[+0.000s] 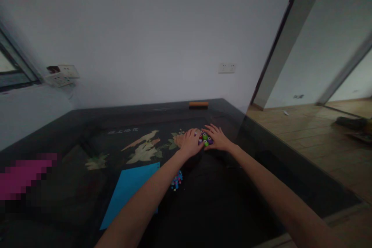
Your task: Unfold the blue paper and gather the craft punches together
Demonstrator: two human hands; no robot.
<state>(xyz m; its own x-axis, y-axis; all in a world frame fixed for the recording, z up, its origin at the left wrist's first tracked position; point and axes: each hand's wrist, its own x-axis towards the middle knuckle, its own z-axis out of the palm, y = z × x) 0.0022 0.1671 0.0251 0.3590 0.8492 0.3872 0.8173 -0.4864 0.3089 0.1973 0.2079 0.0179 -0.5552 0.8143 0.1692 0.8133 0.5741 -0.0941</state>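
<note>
I see both hands at the far side of the dark table: left hand and right hand, fingers spread, cupping a cluster of small coloured spools. A careless nudge could scatter them.

A short line of pale characters stands on the dark table top, printed just above the bird picture at the far left of the decoration; the row looks like four Chinese characters, running left to right, but they are too small and too blurred to read with any certainty; nothing else in the view carries legible writing; the wall sockets on the far wall show only their slots, with no brand or marking to make out; the blue paper sheet on the table is plain, with no print on it.
</note>
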